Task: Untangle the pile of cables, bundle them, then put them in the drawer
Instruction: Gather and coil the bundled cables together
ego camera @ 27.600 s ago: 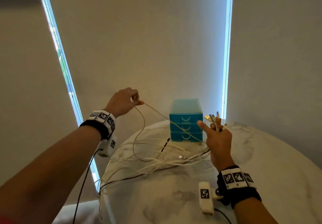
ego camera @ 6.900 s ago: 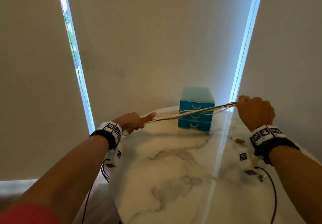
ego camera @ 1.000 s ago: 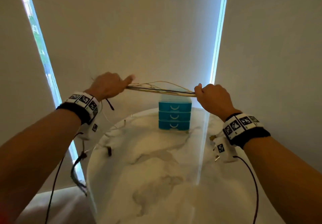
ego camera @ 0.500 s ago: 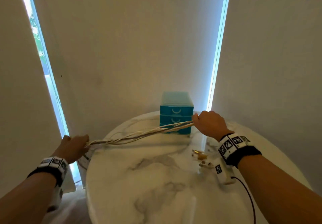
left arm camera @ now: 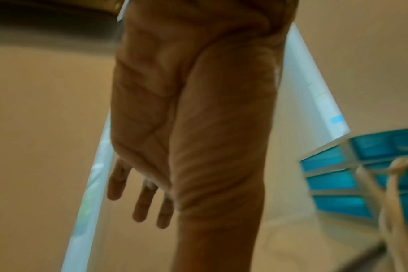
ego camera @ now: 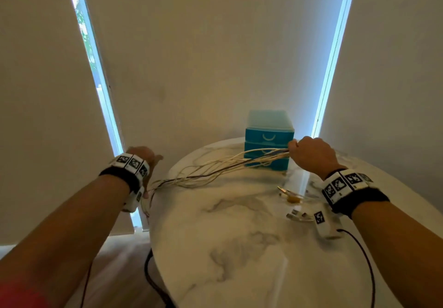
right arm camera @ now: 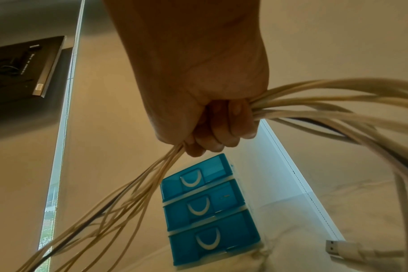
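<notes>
Spreading across the lower half of the head view, the round marble table (ego camera: 239,247) carries everything. At its 12 o'clock edge stands the blue drawer unit (ego camera: 269,139), three drawers stacked, all closed, each with a pale curved handle. The cables (ego camera: 215,171) run from about 1 o'clock, in front of the unit's lower drawers, down to the table's 9 o'clock rim and hang over it. They are mostly cream strands with at least one dark one, gathered tight at the right end and fanning looser toward the left.

The right hand (ego camera: 309,155) is a closed fist around the bundle just in front of the unit; in the right wrist view the fingers (right arm camera: 221,128) wrap the strands, which leave the fist on both sides. The left hand (ego camera: 143,156) hovers off the table's 9 o'clock edge, above where the cables droop; in the left wrist view its fingers (left arm camera: 140,198) are straight and spread, gripping nothing.

Near the right wrist, at about 3 o'clock, several loose plug ends (ego camera: 291,197) lie on the marble, a USB connector (right arm camera: 332,249) among them. Bright window strips (ego camera: 96,72) flank the wall behind.
</notes>
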Motion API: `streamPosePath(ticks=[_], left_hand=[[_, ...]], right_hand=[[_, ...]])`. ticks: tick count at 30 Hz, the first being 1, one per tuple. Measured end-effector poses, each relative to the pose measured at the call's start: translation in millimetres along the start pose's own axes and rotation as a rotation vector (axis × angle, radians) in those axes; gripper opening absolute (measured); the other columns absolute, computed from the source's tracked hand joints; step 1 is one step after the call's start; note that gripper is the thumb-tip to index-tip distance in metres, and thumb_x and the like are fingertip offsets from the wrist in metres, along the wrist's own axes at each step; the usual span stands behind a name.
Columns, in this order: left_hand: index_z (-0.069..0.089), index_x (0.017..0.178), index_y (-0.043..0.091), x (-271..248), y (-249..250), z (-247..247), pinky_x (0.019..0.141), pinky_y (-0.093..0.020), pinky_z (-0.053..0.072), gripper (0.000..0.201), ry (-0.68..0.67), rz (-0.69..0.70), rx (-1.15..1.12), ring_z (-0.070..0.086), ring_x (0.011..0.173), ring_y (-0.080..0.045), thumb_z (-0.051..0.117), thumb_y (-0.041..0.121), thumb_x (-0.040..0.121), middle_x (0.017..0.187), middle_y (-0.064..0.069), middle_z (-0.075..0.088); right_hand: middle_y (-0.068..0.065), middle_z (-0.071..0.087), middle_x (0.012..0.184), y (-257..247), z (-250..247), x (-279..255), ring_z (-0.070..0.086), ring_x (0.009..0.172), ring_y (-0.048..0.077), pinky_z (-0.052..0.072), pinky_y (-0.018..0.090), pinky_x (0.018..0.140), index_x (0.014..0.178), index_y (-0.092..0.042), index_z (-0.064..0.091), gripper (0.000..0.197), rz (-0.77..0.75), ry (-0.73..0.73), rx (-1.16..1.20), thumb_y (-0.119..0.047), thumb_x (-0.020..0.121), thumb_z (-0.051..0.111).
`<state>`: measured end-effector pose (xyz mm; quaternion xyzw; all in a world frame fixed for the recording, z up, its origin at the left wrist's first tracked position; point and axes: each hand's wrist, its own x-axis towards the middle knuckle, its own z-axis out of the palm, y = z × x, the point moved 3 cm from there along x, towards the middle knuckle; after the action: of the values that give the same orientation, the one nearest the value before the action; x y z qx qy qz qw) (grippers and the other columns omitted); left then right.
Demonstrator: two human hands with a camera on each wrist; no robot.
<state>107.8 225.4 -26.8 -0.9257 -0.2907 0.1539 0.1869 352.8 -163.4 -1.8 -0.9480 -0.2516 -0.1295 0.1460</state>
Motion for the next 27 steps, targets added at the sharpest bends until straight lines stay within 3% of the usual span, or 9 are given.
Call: streamPosePath(ticks=[2, 7, 9, 11, 15, 18, 20, 23, 27], left_hand=[[0.042, 0.161, 0.028, -17, 21, -40, 0.120, -0.046, 0.039, 0.061, 0.122, 0.038, 0.018, 0.053, 0.142, -0.032, 0.065, 0.033, 0.105, 0.155, -0.010, 0.054], [0.063, 0.141, 0.028, -19, 102, -118, 0.108, -0.035, 0.044, 0.044, 0.341, 0.429, -0.540, 0.058, 0.134, -0.022, 0.053, 0.007, 0.104, 0.145, 0.000, 0.064], [0.067, 0.133, 0.028, -35, 154, -137, 0.103, -0.033, 0.047, 0.032, 0.401, 0.639, -0.937, 0.065, 0.126, -0.018, 0.041, 0.028, 0.115, 0.132, 0.002, 0.072], [0.070, 0.130, 0.029, -54, 203, -147, 0.101, -0.035, 0.052, 0.058, 0.326, 0.692, -1.179, 0.069, 0.117, -0.019, 0.024, 0.061, 0.113, 0.130, 0.001, 0.073], [0.076, 0.088, 0.015, -47, 257, -147, 0.084, -0.038, 0.057, 0.096, 0.285, 0.568, -1.230, 0.073, 0.081, -0.025, 0.003, 0.075, 0.104, 0.085, -0.008, 0.077], [0.066, 0.086, 0.013, -32, 264, -152, 0.077, -0.040, 0.054, 0.070, 0.534, 0.442, -0.859, 0.069, 0.079, -0.029, 0.017, 0.055, 0.114, 0.072, -0.004, 0.063], [0.063, 0.087, 0.012, -24, 256, -164, 0.069, -0.036, 0.049, 0.051, 0.674, 0.333, -0.721, 0.067, 0.080, -0.030, 0.035, 0.047, 0.111, 0.074, -0.004, 0.057], [0.067, 0.082, 0.009, -12, 222, -186, 0.057, -0.031, 0.037, 0.057, 0.733, 0.189, -0.761, 0.058, 0.071, -0.030, 0.039, 0.056, 0.099, 0.076, -0.008, 0.058], [0.063, 0.068, 0.009, 5, 173, -203, 0.055, -0.031, 0.036, 0.053, 0.806, 0.039, -0.967, 0.058, 0.063, -0.027, 0.048, 0.051, 0.098, 0.067, -0.006, 0.061]], right_hand=[[0.006, 0.057, 0.075, -3, -2, -2, 0.052, 0.064, 0.018, 0.040, 0.029, 0.059, 0.075, -0.015, 0.045, 0.045, 0.016, 0.002, 0.019, -0.035, 0.112, 0.029], [0.001, 0.040, 0.074, -22, -13, -19, 0.053, 0.075, 0.027, 0.048, 0.038, 0.070, 0.082, -0.013, 0.040, 0.031, 0.005, 0.003, 0.039, -0.020, 0.111, 0.033], [0.001, 0.039, 0.075, -27, -13, -18, 0.046, 0.071, 0.023, 0.040, 0.036, 0.066, 0.092, -0.014, 0.044, 0.024, -0.005, -0.002, 0.028, -0.022, 0.111, 0.033], [0.003, 0.047, 0.080, -31, -14, -17, 0.045, 0.069, 0.021, 0.035, 0.034, 0.064, 0.093, -0.015, 0.047, 0.029, -0.025, 0.010, -0.030, -0.029, 0.112, 0.032], [0.003, 0.053, 0.085, -36, -24, -28, 0.061, 0.093, 0.033, 0.045, 0.039, 0.074, 0.085, -0.012, 0.044, 0.032, -0.075, -0.007, -0.085, -0.025, 0.113, 0.038], [0.007, 0.056, 0.089, -36, -29, -34, 0.062, 0.098, 0.037, 0.046, 0.039, 0.077, 0.092, -0.011, 0.047, 0.032, -0.092, -0.017, -0.011, -0.023, 0.115, 0.029], [0.004, 0.051, 0.080, -33, -31, -32, 0.058, 0.086, 0.033, 0.043, 0.036, 0.073, 0.087, -0.012, 0.049, 0.038, -0.065, -0.090, 0.180, -0.027, 0.115, 0.028], [0.003, 0.051, 0.068, -14, -32, -30, 0.046, 0.054, 0.018, 0.041, 0.028, 0.052, 0.077, -0.016, 0.053, 0.054, 0.034, -0.263, 0.692, -0.049, 0.114, 0.031], [-0.004, 0.042, 0.060, 14, -21, -44, 0.035, 0.047, 0.012, 0.039, 0.025, 0.048, 0.072, -0.021, 0.045, 0.068, 0.056, -0.478, 0.953, -0.082, 0.100, 0.033]])
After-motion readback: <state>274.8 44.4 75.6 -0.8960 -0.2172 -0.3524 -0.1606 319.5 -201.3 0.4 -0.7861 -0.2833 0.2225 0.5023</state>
